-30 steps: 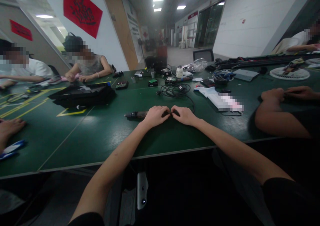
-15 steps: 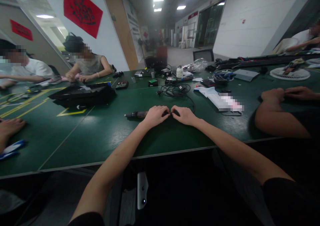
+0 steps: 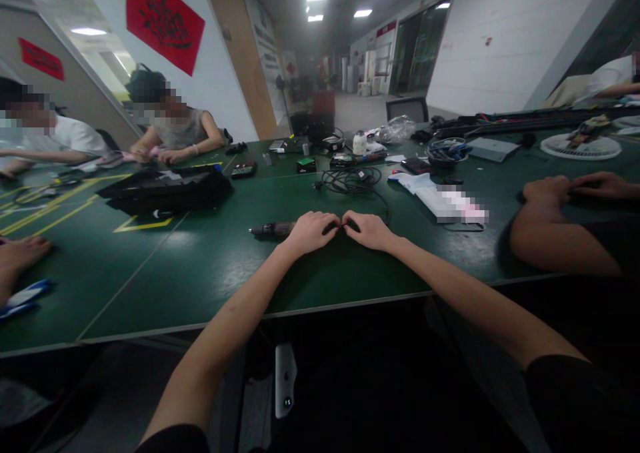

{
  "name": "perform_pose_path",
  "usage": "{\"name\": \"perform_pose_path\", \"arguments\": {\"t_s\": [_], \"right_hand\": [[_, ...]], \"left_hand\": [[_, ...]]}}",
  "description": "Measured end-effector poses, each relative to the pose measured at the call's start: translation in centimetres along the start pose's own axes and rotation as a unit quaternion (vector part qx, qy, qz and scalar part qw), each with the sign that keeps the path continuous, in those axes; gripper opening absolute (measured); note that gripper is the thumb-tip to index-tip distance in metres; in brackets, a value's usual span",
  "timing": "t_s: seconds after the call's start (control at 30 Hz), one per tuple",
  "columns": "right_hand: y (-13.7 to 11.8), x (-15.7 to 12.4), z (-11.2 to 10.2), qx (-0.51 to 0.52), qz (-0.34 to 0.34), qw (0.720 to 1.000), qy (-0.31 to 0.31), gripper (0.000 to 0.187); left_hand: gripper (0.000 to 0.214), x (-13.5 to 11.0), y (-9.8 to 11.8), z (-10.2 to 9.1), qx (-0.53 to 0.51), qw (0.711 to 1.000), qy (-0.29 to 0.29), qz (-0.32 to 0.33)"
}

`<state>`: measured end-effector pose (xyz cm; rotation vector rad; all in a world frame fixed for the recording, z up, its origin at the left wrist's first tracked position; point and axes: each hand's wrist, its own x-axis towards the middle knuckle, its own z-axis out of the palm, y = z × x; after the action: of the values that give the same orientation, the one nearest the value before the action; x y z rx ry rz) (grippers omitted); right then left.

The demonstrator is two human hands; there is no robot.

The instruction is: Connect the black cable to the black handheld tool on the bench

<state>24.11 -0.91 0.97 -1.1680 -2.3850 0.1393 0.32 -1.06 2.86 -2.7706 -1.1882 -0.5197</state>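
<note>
A dark electric screwdriver [image 3: 273,229] lies on the green table [image 3: 210,266], its tip pointing left. My left hand [image 3: 311,231] is closed over the tool's rear end. My right hand [image 3: 369,230] is closed beside it, fingertips touching the left hand's, pinching a black cord end [image 3: 351,225] at the tool's back. The black cable [image 3: 350,183] runs from there to a loose coil farther back on the table.
A black bag [image 3: 165,189] lies at the left. Small electronic parts, a white bottle [image 3: 359,143] and a coiled blue cable [image 3: 445,151] sit at the far side. A white fan grille [image 3: 580,147] is far right. Other people's arms rest at the right [image 3: 550,226] and left [image 3: 20,253].
</note>
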Motion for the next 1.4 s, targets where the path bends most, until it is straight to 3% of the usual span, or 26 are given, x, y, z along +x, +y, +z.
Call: {"name": "perform_pose_path", "arguments": {"t_s": [0.13,1.4], "right_hand": [[-0.01,0.0,0.05,-0.002,0.001,1.0,0.002,0.018],[-0.17,-0.02,-0.05,0.0,0.006,1.0,0.004,0.018]], "left_hand": [[0.022,0.07,0.05,0.04,0.01,1.0,-0.001,-0.027],[0.021,0.0,0.28,-0.2,-0.003,1.0,0.006,-0.025]]}}
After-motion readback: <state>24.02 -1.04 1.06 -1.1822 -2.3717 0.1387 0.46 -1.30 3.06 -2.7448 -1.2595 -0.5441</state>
